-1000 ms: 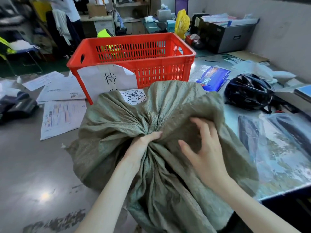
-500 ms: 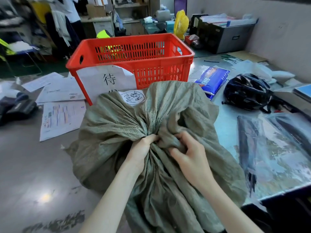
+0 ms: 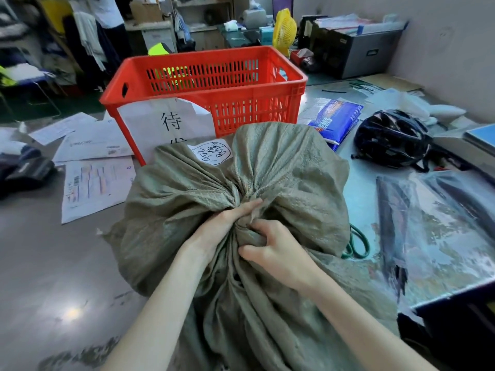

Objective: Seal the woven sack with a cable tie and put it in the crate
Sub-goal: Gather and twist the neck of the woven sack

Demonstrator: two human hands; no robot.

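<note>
My woven sack [image 3: 281, 183] is olive-green, full and rounded, lying on the counter [image 3: 48, 263] just near of the crate. Its mouth is bunched into a tight gather of radiating folds at the middle, the loose neck trailing toward me. A white label with black handwriting [image 3: 210, 154] sits on its far side. The red slatted plastic crate [image 3: 241, 87] stands upright behind it, a white paper sign [image 3: 166, 124] on its near wall.

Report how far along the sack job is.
Done: the woven sack's mouth is bunched into a neck. In hand: the left hand and the right hand both clamp that neck. Left: no cable tie is on it yet, and the sack sits in front of the red crate, not inside.
</note>
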